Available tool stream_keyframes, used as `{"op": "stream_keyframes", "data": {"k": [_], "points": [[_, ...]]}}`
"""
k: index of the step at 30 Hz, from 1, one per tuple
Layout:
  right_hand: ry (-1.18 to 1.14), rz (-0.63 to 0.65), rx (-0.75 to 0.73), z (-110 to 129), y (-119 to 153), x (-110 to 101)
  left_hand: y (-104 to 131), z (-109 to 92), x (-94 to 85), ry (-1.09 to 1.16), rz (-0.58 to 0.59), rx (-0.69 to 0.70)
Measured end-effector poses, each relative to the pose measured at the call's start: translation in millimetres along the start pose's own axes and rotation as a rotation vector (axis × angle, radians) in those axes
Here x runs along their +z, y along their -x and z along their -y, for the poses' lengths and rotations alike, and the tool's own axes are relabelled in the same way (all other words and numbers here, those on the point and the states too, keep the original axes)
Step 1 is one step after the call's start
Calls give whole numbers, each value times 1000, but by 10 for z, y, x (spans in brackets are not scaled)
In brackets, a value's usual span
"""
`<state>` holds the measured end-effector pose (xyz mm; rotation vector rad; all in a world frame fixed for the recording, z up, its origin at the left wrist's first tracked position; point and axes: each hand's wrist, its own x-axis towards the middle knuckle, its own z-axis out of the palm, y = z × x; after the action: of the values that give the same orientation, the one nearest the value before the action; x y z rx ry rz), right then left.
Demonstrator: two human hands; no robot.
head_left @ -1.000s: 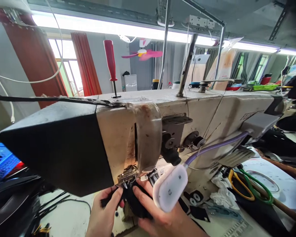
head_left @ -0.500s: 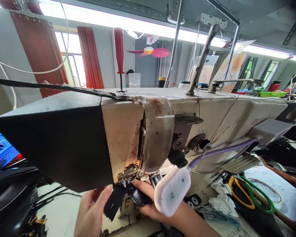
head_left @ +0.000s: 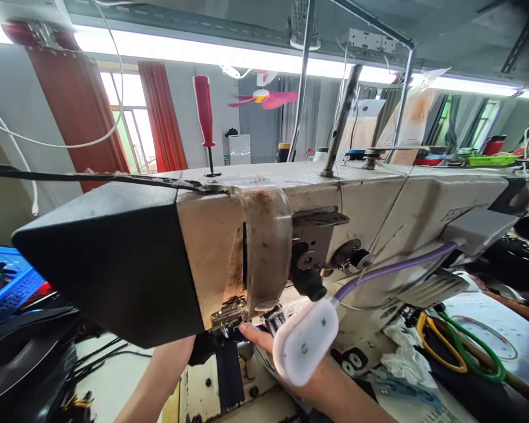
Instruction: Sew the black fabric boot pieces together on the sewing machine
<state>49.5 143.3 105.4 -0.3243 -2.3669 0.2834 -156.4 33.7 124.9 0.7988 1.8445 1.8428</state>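
Note:
A sewing machine [head_left: 211,235] with a black end cover [head_left: 110,264] fills the middle of the view. Below its needle area, a black strap [head_left: 230,376] hangs down over the machine's bed. My left hand [head_left: 183,351] reaches in behind the end cover; the wrist shows, but its fingers are hidden. Beside the presser foot [head_left: 227,320], one finger of my right hand [head_left: 258,336] is stretched out toward the black material there. A white lamp [head_left: 306,343] covers much of that hand.
A red-handled screwdriver [head_left: 204,111] stands upright on the machine's top. Scissors with yellow and green handles [head_left: 441,341] lie at the right, near crumpled white plastic [head_left: 403,352]. A blue basket [head_left: 15,294] is at the left. The lamp's purple cable [head_left: 392,270] crosses the machine's front.
My left hand has moved from in front of the needle area to behind the end cover. The black strap now hangs straight down, and my right finger is stretched out. The view has shifted slightly.

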Motion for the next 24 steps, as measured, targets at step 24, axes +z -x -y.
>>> {"op": "stream_keyframes", "data": {"k": [24], "points": [[25, -96, -118, 119, -56, 8, 67, -77, -115, -72, -73, 30]]}}
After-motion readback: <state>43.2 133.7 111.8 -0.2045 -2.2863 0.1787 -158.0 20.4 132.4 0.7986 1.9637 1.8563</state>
